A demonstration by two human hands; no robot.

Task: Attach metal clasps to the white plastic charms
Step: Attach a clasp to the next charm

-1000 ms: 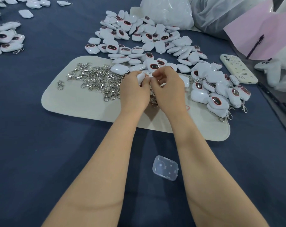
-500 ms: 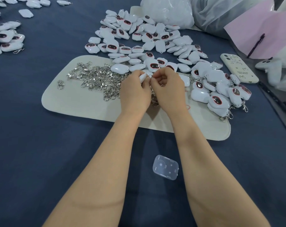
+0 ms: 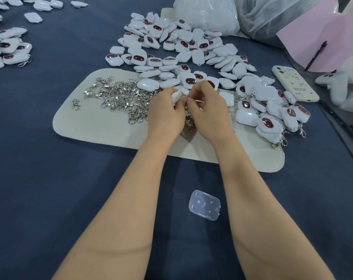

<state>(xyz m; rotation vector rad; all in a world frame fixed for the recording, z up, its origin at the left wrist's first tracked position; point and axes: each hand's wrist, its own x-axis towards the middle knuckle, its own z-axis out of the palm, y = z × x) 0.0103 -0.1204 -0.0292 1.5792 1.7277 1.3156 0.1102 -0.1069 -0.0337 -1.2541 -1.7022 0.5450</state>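
My left hand (image 3: 166,114) grips a white plastic charm (image 3: 176,96) above a cream felt mat (image 3: 102,130). My right hand (image 3: 209,112) pinches a small metal clasp (image 3: 188,96) against the charm's edge; most of the clasp is hidden by my fingers. A heap of loose metal clasps (image 3: 121,96) lies on the mat left of my hands. A pile of white charms (image 3: 177,49) with dark red-rimmed faces spreads behind the mat. Charms with clasps hanging from them (image 3: 270,116) are heaped at the mat's right end.
A clear plastic case (image 3: 204,205) lies on the dark blue cloth between my forearms. A cream phone (image 3: 295,83) lies at the right, beside a pink sheet with a pen (image 3: 315,55). White plastic bags (image 3: 208,15) stand at the back. More charms (image 3: 7,51) lie far left.
Both hands stay together over the mat; their fingers have shifted slightly round the charm and clasp. Nothing else has moved.
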